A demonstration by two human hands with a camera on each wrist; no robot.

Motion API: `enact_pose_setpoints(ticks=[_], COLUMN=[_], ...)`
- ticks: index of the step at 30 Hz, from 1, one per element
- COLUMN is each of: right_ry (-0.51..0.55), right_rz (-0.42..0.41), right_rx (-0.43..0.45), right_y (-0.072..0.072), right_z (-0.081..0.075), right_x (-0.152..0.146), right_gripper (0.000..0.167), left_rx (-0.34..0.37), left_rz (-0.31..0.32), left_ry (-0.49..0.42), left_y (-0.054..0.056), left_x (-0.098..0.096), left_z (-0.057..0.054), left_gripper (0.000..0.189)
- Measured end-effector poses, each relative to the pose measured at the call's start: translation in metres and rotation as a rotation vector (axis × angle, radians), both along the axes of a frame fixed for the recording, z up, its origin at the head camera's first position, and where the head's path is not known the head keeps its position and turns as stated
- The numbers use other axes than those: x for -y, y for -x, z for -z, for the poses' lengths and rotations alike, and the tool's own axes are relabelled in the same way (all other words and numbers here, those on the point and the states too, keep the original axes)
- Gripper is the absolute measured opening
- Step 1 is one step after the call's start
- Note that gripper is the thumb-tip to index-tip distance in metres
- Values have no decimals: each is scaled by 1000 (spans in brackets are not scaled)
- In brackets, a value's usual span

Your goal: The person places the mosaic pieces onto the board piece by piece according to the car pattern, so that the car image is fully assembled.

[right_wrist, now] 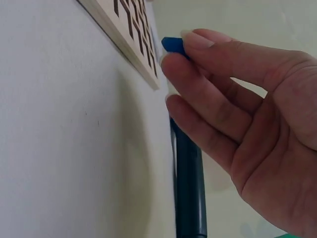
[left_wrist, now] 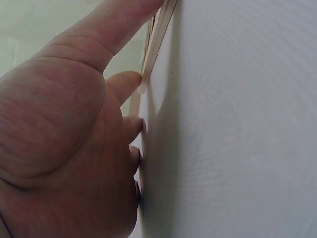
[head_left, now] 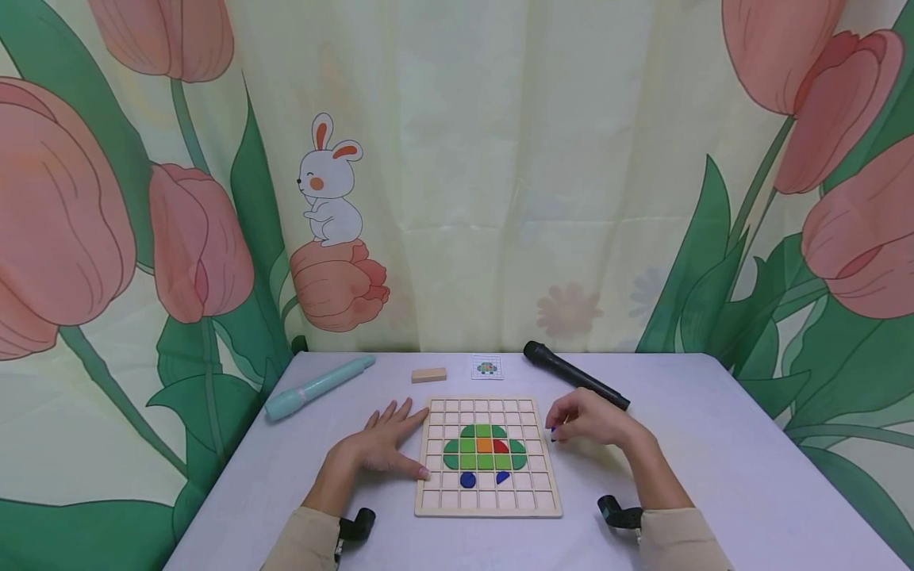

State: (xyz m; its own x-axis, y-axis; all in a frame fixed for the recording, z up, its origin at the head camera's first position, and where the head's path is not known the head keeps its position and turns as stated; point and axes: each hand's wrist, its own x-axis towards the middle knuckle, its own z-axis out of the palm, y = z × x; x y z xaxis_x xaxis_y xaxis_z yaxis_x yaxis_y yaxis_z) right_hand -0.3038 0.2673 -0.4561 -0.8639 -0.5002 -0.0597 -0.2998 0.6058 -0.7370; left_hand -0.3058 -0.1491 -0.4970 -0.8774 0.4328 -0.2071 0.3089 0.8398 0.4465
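Note:
A wooden grid board (head_left: 489, 511) lies on the white table, bearing a pattern of green pieces (head_left: 483, 461), an orange square (head_left: 484, 446) and a red quarter-round piece (head_left: 499, 446). Lower on it sit a blue round shape (head_left: 467, 480) and a blue quarter-round piece (head_left: 503, 477). My left hand (head_left: 382, 444) rests on the table with fingers spread, its thumb and index finger touching the board's left edge. Just off the board's right side, my right hand (head_left: 593, 418) pinches a small blue piece (right_wrist: 173, 45) between thumb and fingertips, raised above the table. Fingers hide part of that piece.
Behind the board lie a small wooden block (head_left: 428, 375) and a pattern card (head_left: 487, 367). A teal tube-shaped object (head_left: 321, 388) is at the back left. At the back right, a black microphone (head_left: 575, 374) lies beyond my right hand. A floral curtain (head_left: 528, 198) hangs behind the table.

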Motion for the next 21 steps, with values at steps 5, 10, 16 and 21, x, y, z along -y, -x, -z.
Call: enact_pose_setpoints(ticks=[5, 10, 16, 21], right_ry=[35, 56, 112, 92], right_rz=[-50, -65, -113, -138], right_rx=[26, 58, 99, 118], right_y=[-1, -4, -7, -9], right_z=[0, -3, -6, -9], right_x=[9, 17, 28, 41], right_gripper=[9, 6, 3, 6], left_rx=[-1, -2, 6, 13], left_rz=[2, 1, -7, -13], left_ry=[-2, 1, 11, 11], left_y=[-1, 0, -1, -1], left_x=[0, 0, -1, -2], left_z=[-1, 0, 0, -1], left_gripper=[115, 115, 116, 116])
